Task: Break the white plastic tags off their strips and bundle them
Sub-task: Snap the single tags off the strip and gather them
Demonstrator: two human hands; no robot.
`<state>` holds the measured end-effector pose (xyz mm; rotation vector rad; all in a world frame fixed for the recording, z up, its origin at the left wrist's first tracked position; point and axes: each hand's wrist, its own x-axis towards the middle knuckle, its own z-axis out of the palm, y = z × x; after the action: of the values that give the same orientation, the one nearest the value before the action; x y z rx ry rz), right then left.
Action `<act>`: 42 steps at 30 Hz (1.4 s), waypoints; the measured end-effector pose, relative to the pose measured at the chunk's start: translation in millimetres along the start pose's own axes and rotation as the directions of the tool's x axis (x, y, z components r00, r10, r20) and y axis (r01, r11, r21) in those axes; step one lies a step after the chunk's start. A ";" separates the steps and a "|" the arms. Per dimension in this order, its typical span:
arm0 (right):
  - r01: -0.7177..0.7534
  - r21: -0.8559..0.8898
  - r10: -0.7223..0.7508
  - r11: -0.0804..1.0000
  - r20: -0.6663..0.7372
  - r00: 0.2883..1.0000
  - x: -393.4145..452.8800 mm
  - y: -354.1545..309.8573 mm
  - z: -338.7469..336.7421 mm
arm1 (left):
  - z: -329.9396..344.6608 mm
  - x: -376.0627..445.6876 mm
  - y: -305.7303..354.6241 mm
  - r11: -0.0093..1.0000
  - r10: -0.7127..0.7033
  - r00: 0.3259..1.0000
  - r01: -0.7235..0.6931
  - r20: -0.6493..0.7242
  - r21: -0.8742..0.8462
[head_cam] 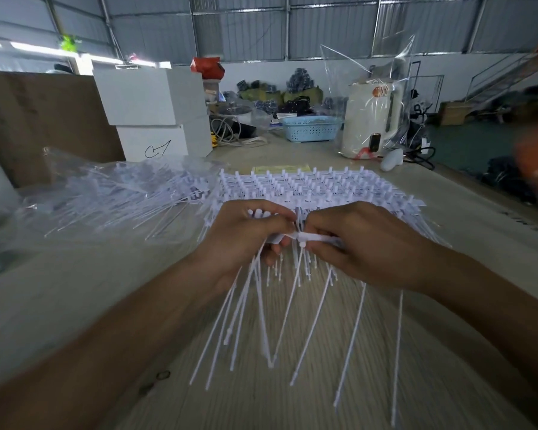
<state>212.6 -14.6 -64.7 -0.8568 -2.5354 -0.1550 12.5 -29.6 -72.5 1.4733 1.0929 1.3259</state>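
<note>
A strip of white plastic tags (311, 238) is held between both hands above the table, its long thin tails (280, 318) hanging down toward me. My left hand (246, 240) grips a bunch of tags at the strip's left end, their heads poking up between the fingers. My right hand (364, 243) pinches the strip just to the right, thumb and fingers curled round it. Behind the hands lies a stack of unbroken tag strips (308, 187). To the left a loose pile of tags (121, 197) lies on clear plastic.
The table (59, 305) is pale wood-grain. At the back stand white boxes (156, 113), a blue basket (311, 128) and a white kettle in clear plastic (370, 119). Two small rubber bands (162, 375) lie near my left forearm. A cardboard sheet (38, 119) stands far left.
</note>
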 end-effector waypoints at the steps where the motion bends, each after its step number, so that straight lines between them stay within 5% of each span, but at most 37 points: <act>1: -0.001 0.011 0.001 1.000 -0.005 1.000 -0.3 0.3 -0.9 | -2.1 0.3 2.0 1.000 0.001 1.000 -0.001 0.019 0.018; 5: -0.026 0.309 0.004 0.951 0.073 0.997 1.4 6.4 -13.0 | -14.6 0.9 11.5 0.998 0.026 0.973 -0.036 0.228 0.042; 9: -0.017 0.312 -0.029 0.950 0.142 0.989 -3.1 18.3 -19.0 | -26.8 -3.9 16.7 0.994 0.015 0.915 -0.057 0.404 0.091; 11: -0.108 0.274 0.061 0.956 0.173 0.983 -11.9 36.7 -25.8 | -39.0 -1.4 22.5 0.997 0.016 0.934 -0.042 0.357 0.067; 14: -0.240 0.451 0.189 0.860 0.156 0.970 -18.1 54.8 -35.0 | -53.3 8.4 27.8 0.992 0.109 0.978 -0.118 0.176 0.039; 20: -0.178 0.543 0.094 0.820 0.178 0.979 -4.3 24.0 -6.3 | -20.2 2.5 4.1 0.976 0.113 0.974 -0.146 0.196 0.161; 26: -0.239 0.697 0.114 0.677 0.221 0.969 -3.3 13.4 4.2 | -4.4 0.8 -1.8 0.993 0.106 0.984 -0.113 0.142 0.039; 36: -0.216 0.705 0.145 0.675 0.161 0.976 -0.6 1.3 5.5 | 3.1 -3.6 -0.5 0.982 0.172 0.964 -0.183 0.201 0.038; 42: -0.258 0.449 0.130 0.856 0.295 0.947 -2.1 20.1 -19.8 | -5.8 -1.0 1.1 0.988 0.155 0.984 -0.156 0.089 0.005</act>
<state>233.7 -4.5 -48.8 -0.9619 -2.5127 0.6718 6.7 -30.6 -71.3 1.6381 0.9458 1.3483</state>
